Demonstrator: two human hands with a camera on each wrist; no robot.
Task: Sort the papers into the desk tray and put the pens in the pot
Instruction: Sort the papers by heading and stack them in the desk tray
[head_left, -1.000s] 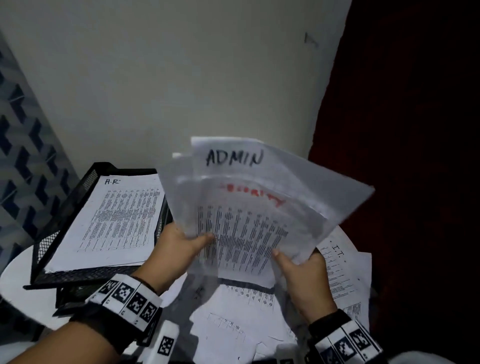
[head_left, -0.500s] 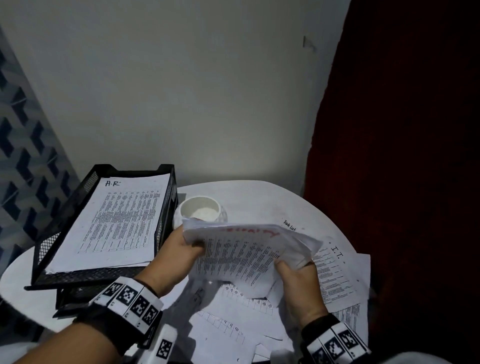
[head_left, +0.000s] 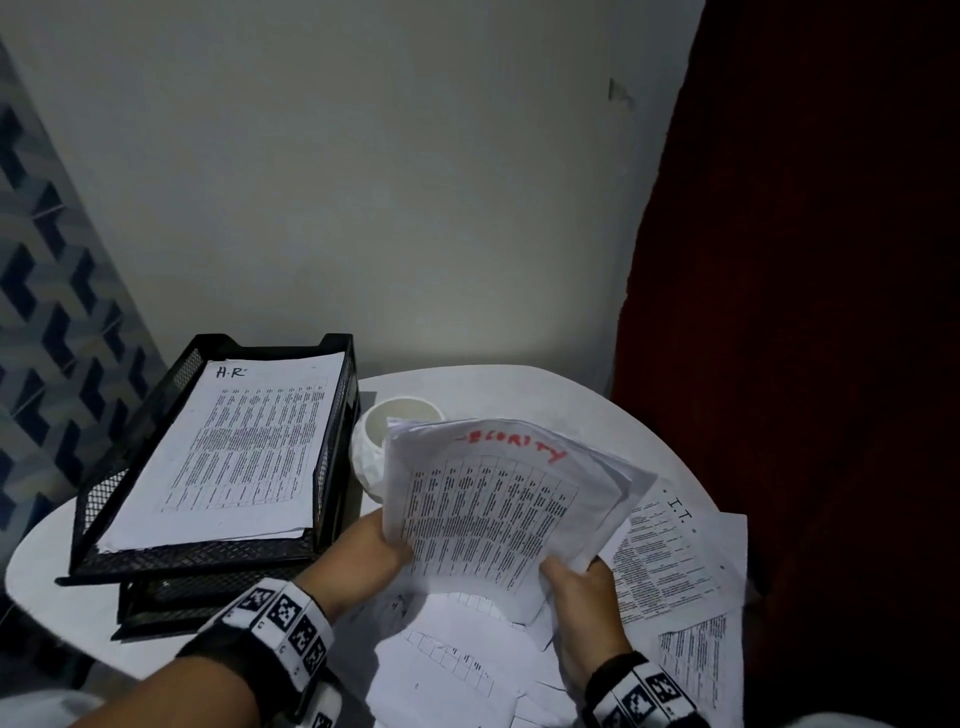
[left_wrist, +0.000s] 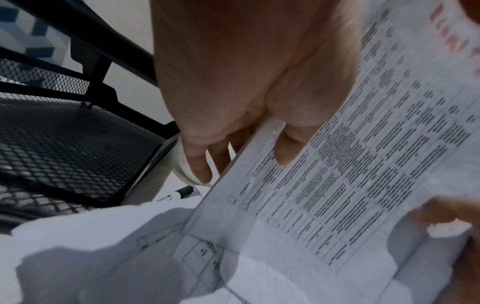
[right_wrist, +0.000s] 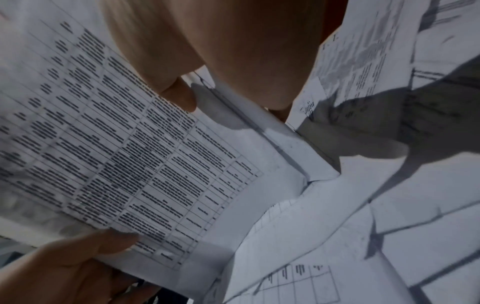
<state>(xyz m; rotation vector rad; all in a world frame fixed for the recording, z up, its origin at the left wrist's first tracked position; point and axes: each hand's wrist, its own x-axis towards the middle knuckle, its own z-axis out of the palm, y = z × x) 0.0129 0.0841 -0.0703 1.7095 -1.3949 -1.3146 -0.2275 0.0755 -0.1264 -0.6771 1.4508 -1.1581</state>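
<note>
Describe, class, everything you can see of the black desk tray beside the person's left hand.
The desk tray is black mesh, metal by its look, with a solid rim, stacked in tiers on the white round table. Its top tier holds a flat stack of printed sheets headed "H.R". A lower tier shows beneath; its contents cannot be told. The white pot stands close at its right side. Neither hand touches it.
</note>
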